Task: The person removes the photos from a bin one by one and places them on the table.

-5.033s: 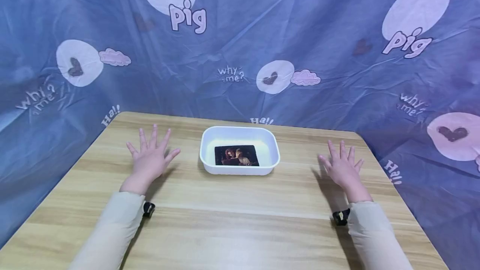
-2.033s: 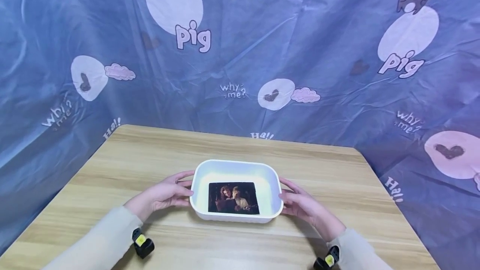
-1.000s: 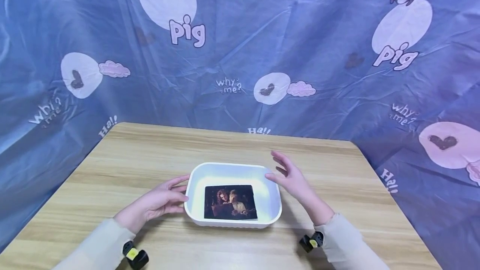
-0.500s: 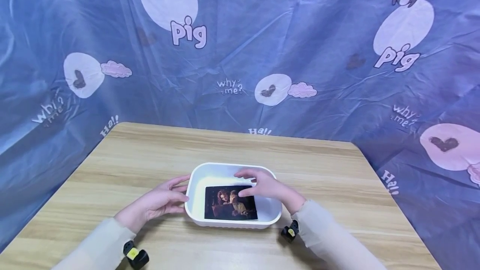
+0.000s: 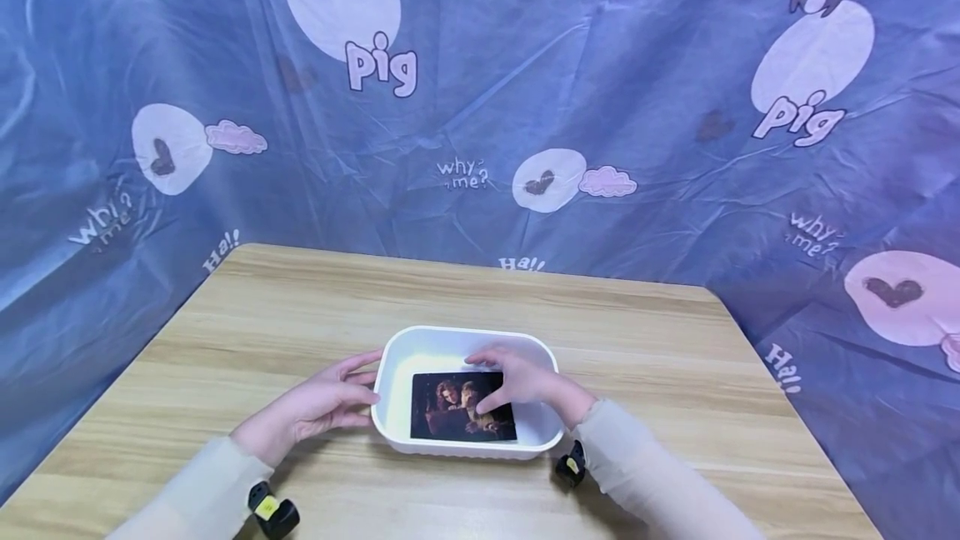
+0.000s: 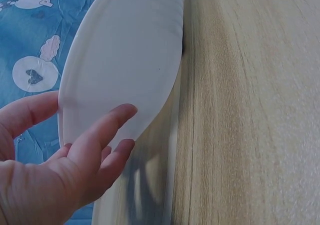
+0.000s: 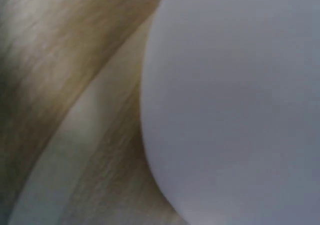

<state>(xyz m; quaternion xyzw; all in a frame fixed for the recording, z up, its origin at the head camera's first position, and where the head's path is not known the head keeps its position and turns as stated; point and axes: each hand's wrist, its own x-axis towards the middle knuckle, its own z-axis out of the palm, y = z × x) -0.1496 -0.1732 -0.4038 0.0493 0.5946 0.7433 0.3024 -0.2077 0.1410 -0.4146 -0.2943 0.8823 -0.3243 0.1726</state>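
Note:
A dark picture card (image 5: 438, 419) showing two figures lies flat in a white plastic basin (image 5: 397, 357). My left hand (image 5: 326, 398) holds the basin's left end. In the left wrist view, one digit of the left hand (image 6: 75, 170) is at the basin's rim and other fingers lie against the outer wall (image 6: 120, 45). My right hand (image 5: 517, 382) is inside the basin over the card's right part, thumb on the picture and the other fingers spread past its back edge. The right wrist view shows only the basin's outside (image 7: 230, 105) up close; that hand is hidden there.
The basin stands on a wood-grain table (image 5: 322, 298), near its middle. Behind and beside the table hangs a blue printed cloth (image 5: 465, 65). Each wrist carries a small black camera, such as the left one (image 5: 273, 511).
The basin was drawn nearer by both hands. My right hand then left its right end, reached inside and came down over the card. My left hand stayed at the left end.

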